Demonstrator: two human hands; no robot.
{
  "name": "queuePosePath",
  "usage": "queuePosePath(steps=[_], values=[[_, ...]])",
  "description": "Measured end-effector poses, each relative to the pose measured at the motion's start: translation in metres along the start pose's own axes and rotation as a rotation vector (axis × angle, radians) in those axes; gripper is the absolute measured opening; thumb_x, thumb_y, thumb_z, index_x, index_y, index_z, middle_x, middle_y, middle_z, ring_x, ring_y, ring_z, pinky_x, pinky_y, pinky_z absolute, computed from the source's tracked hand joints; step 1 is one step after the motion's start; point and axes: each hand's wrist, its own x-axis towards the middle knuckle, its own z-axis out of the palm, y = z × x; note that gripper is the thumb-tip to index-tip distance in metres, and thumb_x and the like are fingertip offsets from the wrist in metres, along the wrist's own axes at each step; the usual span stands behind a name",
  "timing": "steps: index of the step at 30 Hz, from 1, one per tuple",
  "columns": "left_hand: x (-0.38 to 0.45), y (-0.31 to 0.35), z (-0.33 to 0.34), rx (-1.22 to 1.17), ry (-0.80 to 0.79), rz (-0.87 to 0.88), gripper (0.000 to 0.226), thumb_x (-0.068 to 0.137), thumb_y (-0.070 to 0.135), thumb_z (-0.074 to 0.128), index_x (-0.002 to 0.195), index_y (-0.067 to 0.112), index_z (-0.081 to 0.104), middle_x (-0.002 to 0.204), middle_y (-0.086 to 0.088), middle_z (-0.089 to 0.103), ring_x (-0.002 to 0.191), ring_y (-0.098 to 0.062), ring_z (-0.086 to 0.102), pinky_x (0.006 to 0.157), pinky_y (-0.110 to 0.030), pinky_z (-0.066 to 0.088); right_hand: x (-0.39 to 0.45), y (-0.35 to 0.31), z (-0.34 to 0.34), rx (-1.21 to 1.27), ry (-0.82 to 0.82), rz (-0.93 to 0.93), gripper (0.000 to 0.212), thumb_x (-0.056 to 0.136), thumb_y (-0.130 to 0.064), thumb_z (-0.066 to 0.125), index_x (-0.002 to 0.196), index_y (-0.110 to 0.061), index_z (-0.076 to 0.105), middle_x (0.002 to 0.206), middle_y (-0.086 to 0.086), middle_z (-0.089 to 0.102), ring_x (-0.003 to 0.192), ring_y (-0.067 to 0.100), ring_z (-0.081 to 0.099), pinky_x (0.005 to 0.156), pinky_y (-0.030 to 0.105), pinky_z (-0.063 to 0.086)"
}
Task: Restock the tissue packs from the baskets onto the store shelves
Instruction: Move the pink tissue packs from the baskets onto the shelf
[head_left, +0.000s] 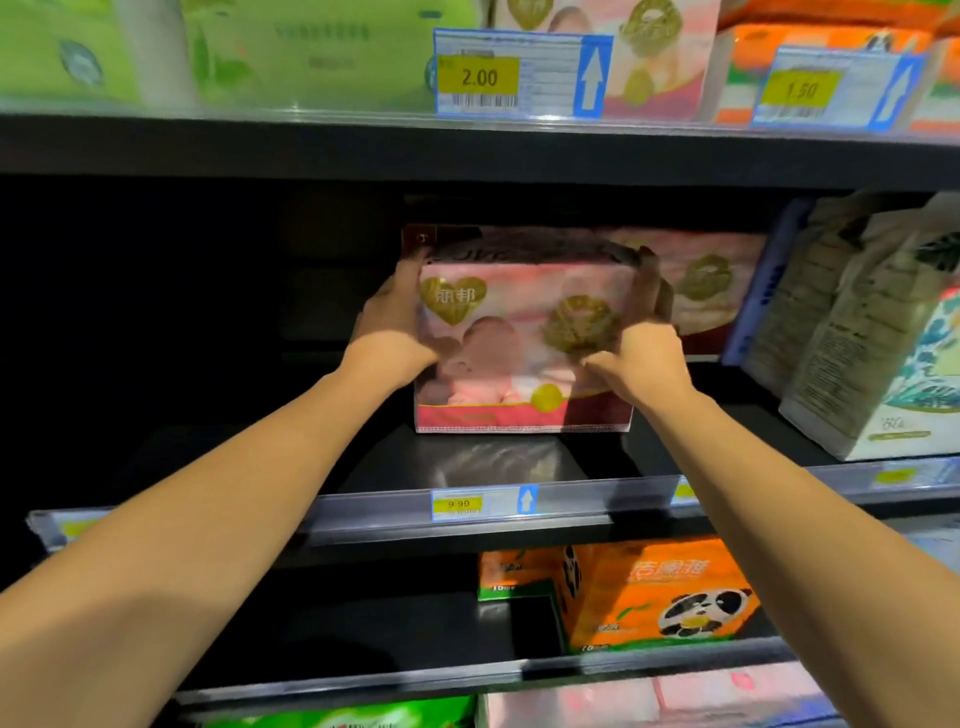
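Note:
A pink tissue pack (524, 343) with gold emblems stands upright on the dark middle shelf (467, 462). My left hand (392, 322) grips its left side, fingers curled over the top left corner. My right hand (641, 343) holds its right side, thumb on the front face and fingers wrapped round the top right corner. A second pink pack of the same kind (722, 291) stands just behind and to the right, partly hidden by the held one.
Grey-white tissue packs (872, 332) fill the right of the middle shelf; its left part is dark. Green packs (291, 52) and price tags (519, 73) line the shelf above. Orange panda packs (654, 592) sit on the shelf below.

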Motion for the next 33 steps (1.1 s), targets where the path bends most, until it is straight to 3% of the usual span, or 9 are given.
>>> queuePosePath(steps=[3,5,20,24,26,27,29,31,33], values=[[0.014,-0.006,0.01,0.006,0.036,-0.027,0.103,0.067,0.027,0.088,0.147,0.03,0.024,0.131,-0.008,0.055,0.117,-0.03,0.057,0.098,-0.046,0.05,0.022,0.0,0.015,0.102,0.129,-0.141,0.11,0.066,-0.043,0.078,0.152,-0.001,0.022,0.141,0.028,0.041,0.113,0.036,0.053,0.074,0.028,0.046],[0.023,-0.009,0.015,0.025,0.064,-0.03,0.102,0.068,0.026,0.087,0.148,0.03,0.023,0.126,-0.009,0.058,0.115,-0.031,0.058,0.097,-0.047,0.05,0.032,-0.005,0.021,0.167,0.173,-0.171,0.123,0.067,-0.022,0.086,0.157,-0.01,0.003,0.155,0.02,0.023,0.127,0.038,0.047,0.088,0.035,0.047],[0.04,-0.014,0.021,0.143,0.077,-0.054,0.1,0.069,0.035,0.084,0.145,0.031,0.019,0.114,-0.01,0.064,0.1,-0.034,0.064,0.084,-0.05,0.056,0.062,-0.006,0.031,0.174,0.137,-0.165,0.121,0.074,-0.018,0.08,0.158,-0.02,-0.007,0.162,0.013,0.009,0.13,0.042,0.047,0.095,0.046,0.048],[0.037,-0.001,0.009,0.273,-0.035,-0.108,0.053,0.068,0.065,0.07,0.09,0.018,0.056,0.098,-0.003,0.063,0.099,-0.03,0.06,0.092,-0.042,0.051,0.056,-0.016,0.017,0.018,0.077,-0.081,0.129,0.074,-0.039,0.083,0.157,-0.023,-0.015,0.165,0.007,-0.008,0.139,0.034,0.039,0.102,0.044,0.046],[0.033,0.007,-0.003,0.385,-0.097,-0.116,0.068,0.064,0.083,0.055,0.095,0.023,0.067,0.119,-0.012,0.063,0.126,-0.037,0.046,0.107,-0.043,0.035,0.047,-0.018,0.006,-0.126,0.083,-0.074,0.128,0.073,-0.053,0.079,0.157,-0.022,-0.013,0.166,0.006,-0.01,0.145,0.032,0.028,0.109,0.041,0.04],[0.03,0.013,-0.008,0.414,-0.103,-0.113,0.075,0.067,0.082,0.055,0.116,0.026,0.065,0.136,-0.014,0.054,0.137,-0.039,0.035,0.111,-0.045,0.029,0.042,-0.018,0.002,-0.156,0.105,-0.087,0.127,0.072,-0.056,0.078,0.158,-0.022,-0.01,0.166,0.006,-0.008,0.148,0.031,0.023,0.113,0.042,0.034],[0.02,0.024,-0.021,0.448,-0.053,-0.064,0.093,0.076,0.069,0.062,0.153,0.029,0.027,0.159,-0.012,0.025,0.145,-0.04,0.02,0.115,-0.048,0.025,0.028,-0.018,-0.006,-0.097,0.154,-0.115,0.121,0.072,-0.056,0.078,0.159,-0.02,0.002,0.166,0.01,0.004,0.148,0.032,0.02,0.118,0.043,0.026],[0.002,0.036,-0.03,0.52,-0.015,-0.024,0.097,0.079,0.063,0.062,0.156,0.027,0.015,0.159,-0.014,0.024,0.143,-0.039,0.024,0.116,-0.048,0.025,0.008,-0.02,-0.015,-0.12,0.114,-0.141,0.09,0.078,-0.055,0.073,0.148,-0.009,0.038,0.15,0.02,0.039,0.138,0.037,0.038,0.11,0.041,0.035],[-0.023,0.042,-0.032,0.594,-0.021,0.023,0.081,0.084,0.06,0.06,0.149,0.019,0.034,0.152,-0.015,0.035,0.138,-0.038,0.031,0.115,-0.047,0.027,-0.02,-0.021,-0.024,-0.205,0.05,-0.14,0.066,0.085,-0.056,0.066,0.121,-0.001,0.058,0.118,0.024,0.058,0.118,0.04,0.053,0.096,0.042,0.044]])
